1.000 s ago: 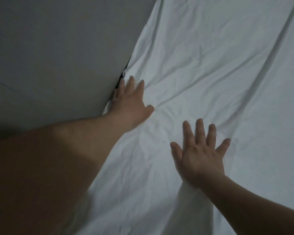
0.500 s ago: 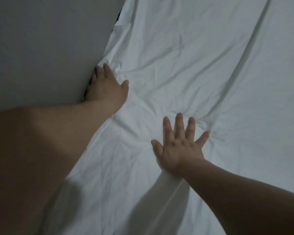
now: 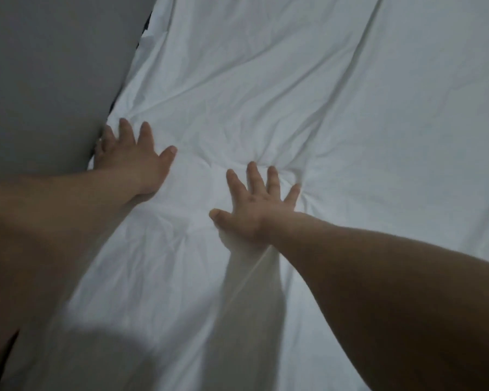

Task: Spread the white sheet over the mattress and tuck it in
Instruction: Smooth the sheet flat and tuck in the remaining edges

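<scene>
White sheet (image 3: 294,108) fills the centre and right of the frame, creased. The left hand (image 3: 130,156) lies flat, fingers straight, at its edge beside the grey wall (image 3: 40,80), upper left. The right hand (image 3: 254,204) presses mid-frame, fingers spread wide.

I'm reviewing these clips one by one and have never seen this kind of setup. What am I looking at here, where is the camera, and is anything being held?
There is no machine: a person works with bare hands, and the one camera sits on their head, looking forward and down along both arms. A wrinkled white sheet covers the bed. On the left stands a grey wall, with a dark gap beside the sheet's edge. The left hand lies flat at that edge, its outer fingers against the wall. The right hand presses flat on the sheet with fingers spread, creases gathering at its fingertips. Neither hand has a grip on anything; both only press the cloth.
</scene>
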Tool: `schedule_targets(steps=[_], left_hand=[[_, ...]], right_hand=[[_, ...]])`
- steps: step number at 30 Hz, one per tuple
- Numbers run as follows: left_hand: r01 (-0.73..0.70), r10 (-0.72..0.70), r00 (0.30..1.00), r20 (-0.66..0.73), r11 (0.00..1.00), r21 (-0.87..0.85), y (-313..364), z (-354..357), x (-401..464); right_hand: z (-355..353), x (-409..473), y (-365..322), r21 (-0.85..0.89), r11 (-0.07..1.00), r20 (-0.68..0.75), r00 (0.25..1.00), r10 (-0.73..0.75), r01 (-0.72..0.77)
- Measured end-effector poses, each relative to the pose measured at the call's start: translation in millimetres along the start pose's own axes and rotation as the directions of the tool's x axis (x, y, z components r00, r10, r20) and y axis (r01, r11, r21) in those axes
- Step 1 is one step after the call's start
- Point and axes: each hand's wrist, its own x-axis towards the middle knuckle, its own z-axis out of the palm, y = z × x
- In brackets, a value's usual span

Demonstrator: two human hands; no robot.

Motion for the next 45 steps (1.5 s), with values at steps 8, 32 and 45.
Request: schedule_targets(steps=[8,32,45], left_hand=[[0.015,0.006,0.994,0.109,0.981,-0.192,85,38,-175],[-0.08,0.058,0.962,0.266,0.994,0.074,171,139,-517],[-0.498,0.315,0.73,0.607,0.853,0.156,268,145,-632]], right_hand=[[-1,-92,78,0.378,0.926,-0.524,0.82,0.23,-0.018],[161,-418,310,-0.053,0.996,0.004,0.997,0.073,-0.073],[169,-509,430,0.134,0.93,0.159,0.934,0.321,-0.342]])
